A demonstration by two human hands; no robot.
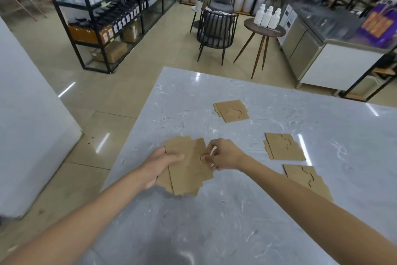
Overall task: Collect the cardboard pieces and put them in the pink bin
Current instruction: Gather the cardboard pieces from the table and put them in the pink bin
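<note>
Beyond the fingers, past the grey table: a round side table bearing three white bottles, two dark chairs, black shelves.

Shop, stocked bottle shelves, steel counter

Two bare hands, the left hand and the right hand, share one fanned bundle of flat brown cardboard pieces; its exact count cannot be told. Three more flat brown cardboard stacks lie on the grey marble bench: one beyond the right hand, two to its right. Three white plastic bottles stand far beyond both hands.
</note>
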